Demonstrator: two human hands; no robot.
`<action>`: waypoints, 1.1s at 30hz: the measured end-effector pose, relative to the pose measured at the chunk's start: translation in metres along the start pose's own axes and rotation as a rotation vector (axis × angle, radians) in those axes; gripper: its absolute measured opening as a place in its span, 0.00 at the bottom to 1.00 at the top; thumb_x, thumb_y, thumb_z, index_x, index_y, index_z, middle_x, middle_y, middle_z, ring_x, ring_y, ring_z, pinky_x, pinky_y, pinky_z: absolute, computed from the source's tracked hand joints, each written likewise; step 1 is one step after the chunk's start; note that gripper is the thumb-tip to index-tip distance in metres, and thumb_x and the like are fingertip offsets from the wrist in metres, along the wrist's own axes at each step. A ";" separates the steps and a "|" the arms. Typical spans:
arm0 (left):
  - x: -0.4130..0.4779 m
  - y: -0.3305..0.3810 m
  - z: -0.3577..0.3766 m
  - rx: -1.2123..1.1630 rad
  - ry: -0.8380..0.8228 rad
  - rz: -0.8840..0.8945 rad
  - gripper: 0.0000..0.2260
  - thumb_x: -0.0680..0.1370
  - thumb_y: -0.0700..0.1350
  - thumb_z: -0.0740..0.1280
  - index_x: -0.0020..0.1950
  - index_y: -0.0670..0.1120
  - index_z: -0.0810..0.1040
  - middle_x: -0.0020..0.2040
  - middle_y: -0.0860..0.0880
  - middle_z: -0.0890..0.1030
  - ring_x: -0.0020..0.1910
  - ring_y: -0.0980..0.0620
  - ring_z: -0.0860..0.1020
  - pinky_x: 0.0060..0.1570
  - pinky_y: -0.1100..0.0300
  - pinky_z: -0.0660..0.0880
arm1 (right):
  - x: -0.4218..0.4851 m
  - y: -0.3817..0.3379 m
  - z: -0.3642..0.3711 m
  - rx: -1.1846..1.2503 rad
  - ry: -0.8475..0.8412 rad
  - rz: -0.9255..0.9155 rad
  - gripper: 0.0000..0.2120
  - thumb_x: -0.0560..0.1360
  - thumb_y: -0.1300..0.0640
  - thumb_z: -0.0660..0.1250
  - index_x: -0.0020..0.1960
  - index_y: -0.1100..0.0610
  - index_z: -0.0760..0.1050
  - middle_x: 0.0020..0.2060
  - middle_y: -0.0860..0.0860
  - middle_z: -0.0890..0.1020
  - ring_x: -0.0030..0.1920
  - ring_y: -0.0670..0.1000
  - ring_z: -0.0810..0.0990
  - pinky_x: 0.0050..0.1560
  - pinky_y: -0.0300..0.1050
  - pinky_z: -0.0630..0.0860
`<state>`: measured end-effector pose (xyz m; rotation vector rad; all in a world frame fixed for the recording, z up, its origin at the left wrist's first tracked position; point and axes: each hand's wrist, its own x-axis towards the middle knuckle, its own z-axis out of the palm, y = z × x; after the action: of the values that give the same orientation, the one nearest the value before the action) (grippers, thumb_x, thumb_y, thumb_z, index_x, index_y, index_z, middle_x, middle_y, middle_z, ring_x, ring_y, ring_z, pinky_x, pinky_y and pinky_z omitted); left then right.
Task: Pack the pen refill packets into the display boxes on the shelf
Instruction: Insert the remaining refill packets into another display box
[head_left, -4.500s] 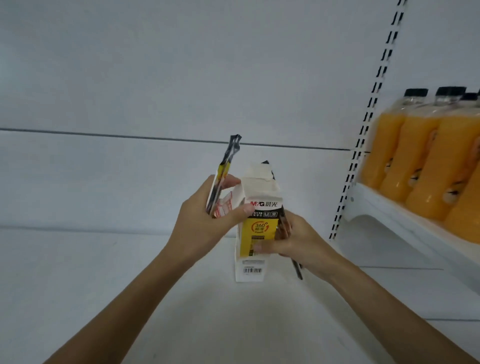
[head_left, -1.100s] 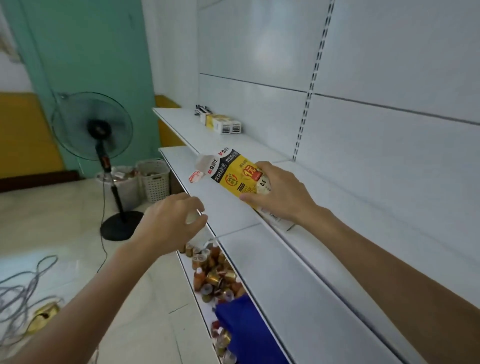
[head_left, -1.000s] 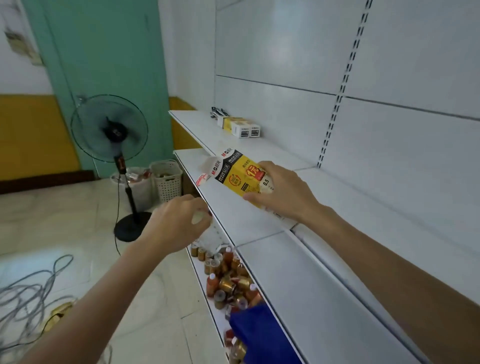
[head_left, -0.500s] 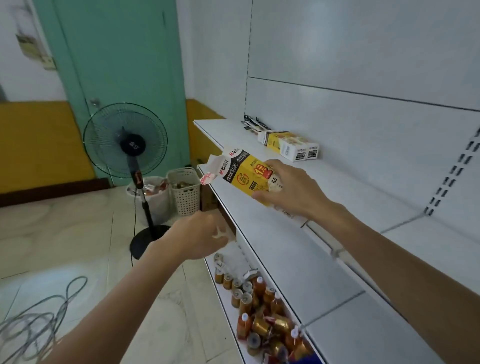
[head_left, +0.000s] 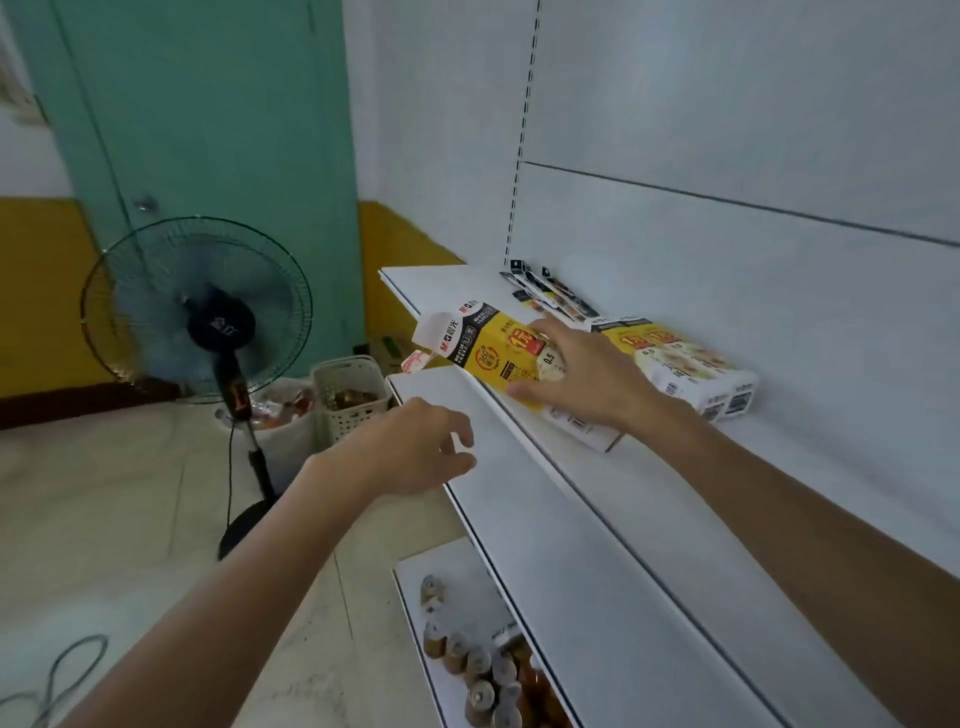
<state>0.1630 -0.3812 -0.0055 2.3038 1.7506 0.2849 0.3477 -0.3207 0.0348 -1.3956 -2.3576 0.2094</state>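
Soft, even daylight, cool grey cast across white shelf (head_left: 649, 545) and back panel (head_left: 727, 104). Floor (head_left: 104, 519) palest at left, mild sheen there. Shadows faint: soft one under right hand (head_left: 587, 379), thin dark line under shelf lip. Bottles (head_left: 483, 670) on lower tier sit in dim shade, mushy. Print on display box (head_left: 498, 348) readable, edges smeared. Left hand (head_left: 410, 447) fingertips blurred. Fan (head_left: 197, 306) cage hazy. Slotted upright (head_left: 522, 135) bows, shelf edges splay: wide-angle stretch towards corners.

The white shelf (head_left: 675, 519) bears display boxes (head_left: 691, 364) and, beyond them, loose refill packets (head_left: 550, 291).
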 end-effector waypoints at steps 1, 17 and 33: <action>0.012 -0.011 -0.003 -0.002 0.000 0.010 0.12 0.76 0.52 0.63 0.58 0.50 0.75 0.49 0.51 0.79 0.46 0.55 0.75 0.51 0.58 0.74 | 0.016 0.003 0.004 -0.009 -0.001 0.012 0.34 0.69 0.38 0.68 0.69 0.51 0.62 0.57 0.50 0.78 0.57 0.53 0.76 0.56 0.51 0.74; 0.216 -0.175 -0.080 0.106 -0.023 0.229 0.11 0.77 0.55 0.61 0.55 0.52 0.75 0.52 0.53 0.79 0.48 0.55 0.76 0.48 0.59 0.75 | 0.231 0.017 0.066 0.035 0.114 0.275 0.29 0.69 0.41 0.70 0.65 0.51 0.66 0.52 0.47 0.79 0.48 0.48 0.76 0.51 0.49 0.75; 0.373 -0.194 -0.081 -0.242 0.430 0.372 0.18 0.75 0.56 0.62 0.59 0.46 0.70 0.61 0.50 0.73 0.56 0.51 0.72 0.49 0.59 0.69 | 0.330 0.061 0.078 0.481 0.391 0.422 0.24 0.68 0.49 0.74 0.59 0.49 0.68 0.41 0.38 0.77 0.41 0.36 0.76 0.36 0.28 0.72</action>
<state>0.0603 0.0335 0.0189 2.4953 1.3275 1.0641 0.2246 0.0011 0.0282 -1.5001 -1.5504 0.5270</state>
